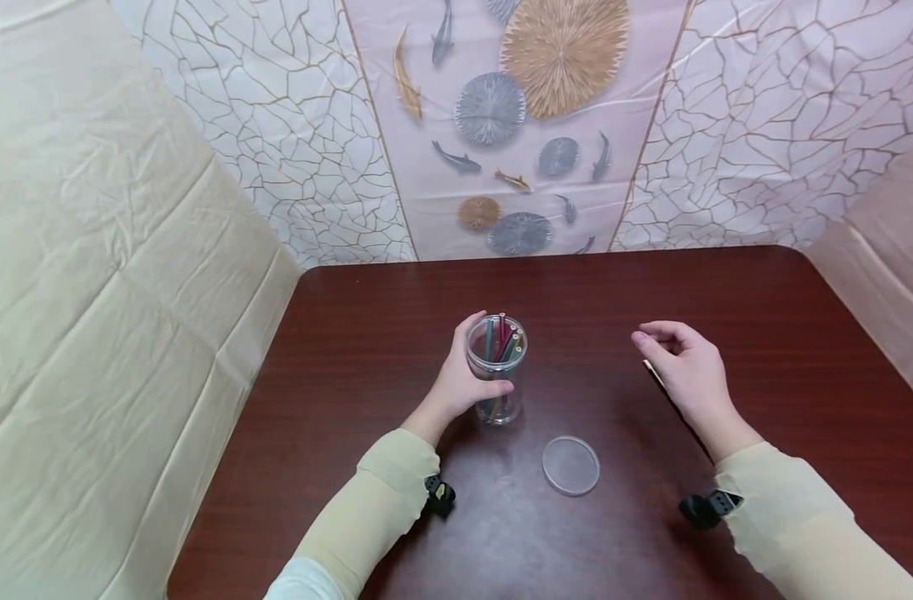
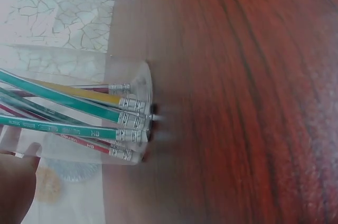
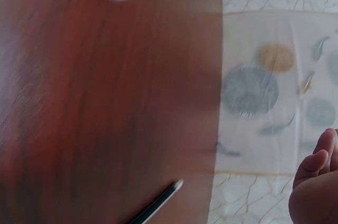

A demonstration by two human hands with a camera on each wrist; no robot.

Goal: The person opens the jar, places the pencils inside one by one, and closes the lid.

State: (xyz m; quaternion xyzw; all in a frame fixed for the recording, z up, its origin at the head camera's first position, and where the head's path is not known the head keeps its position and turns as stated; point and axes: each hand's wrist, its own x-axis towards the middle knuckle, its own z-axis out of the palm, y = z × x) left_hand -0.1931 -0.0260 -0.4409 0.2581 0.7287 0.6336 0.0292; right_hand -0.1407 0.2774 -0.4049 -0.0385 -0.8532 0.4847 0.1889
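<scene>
Grips a clear cylindrical jar (image 1: 494, 367) of coloured pencils (image 1: 507, 342) upright at the centre of the head frame with the left hand (image 1: 460, 381), curling fingers round its side. Hovers right of centre with the right hand (image 1: 687, 371), with fingers loosely bent and empty, near a slim dark pencil (image 3: 157, 203) on the red-brown wood-grained worktop (image 1: 336, 375), with a clear round lid (image 1: 571, 467) at lower centre.

One jar (image 1: 494, 366), one lid (image 1: 571, 467) and one table (image 1: 351, 350) are counted; at least five contained pencils (image 2: 79, 128), one loose pencil (image 3: 158, 201) and two wrist cameras (image 1: 440, 496) are listed.
</scene>
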